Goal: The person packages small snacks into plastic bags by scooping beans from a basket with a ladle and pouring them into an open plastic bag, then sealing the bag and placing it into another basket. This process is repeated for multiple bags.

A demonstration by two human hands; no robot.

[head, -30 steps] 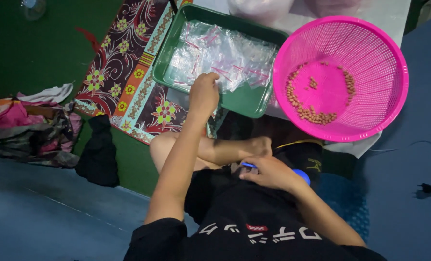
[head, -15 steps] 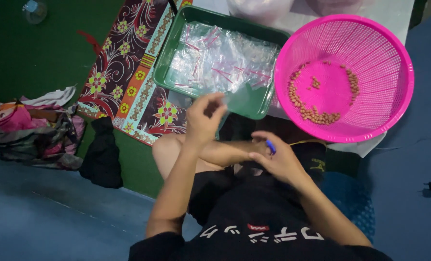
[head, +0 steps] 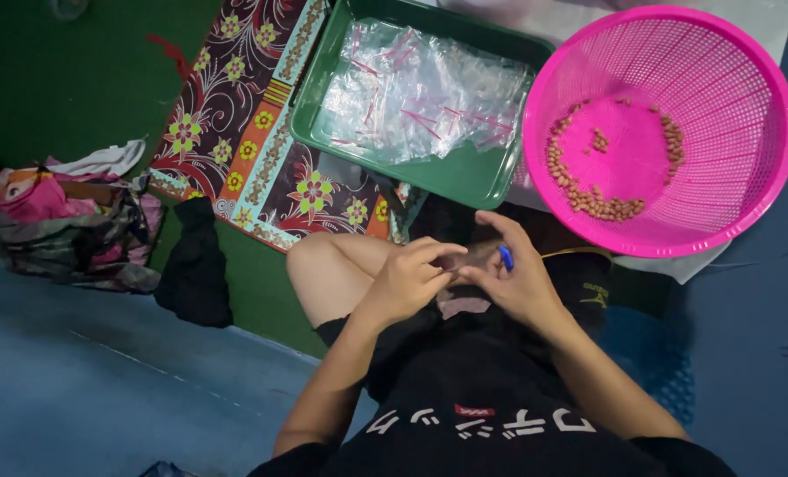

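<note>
While the green tray (head: 465,177) at twelve o'clock holds a heap of empty clear bags (head: 416,93) and the pink basket (head: 747,177) at two o'clock holds a thin ring of brown nuts (head: 602,205), most bagging looks undone. Over the lap, the left hand (head: 407,283) and right hand (head: 522,283) meet — fingertips pinched on something small, the right also clasping a small blue object (head: 505,257).
</note>
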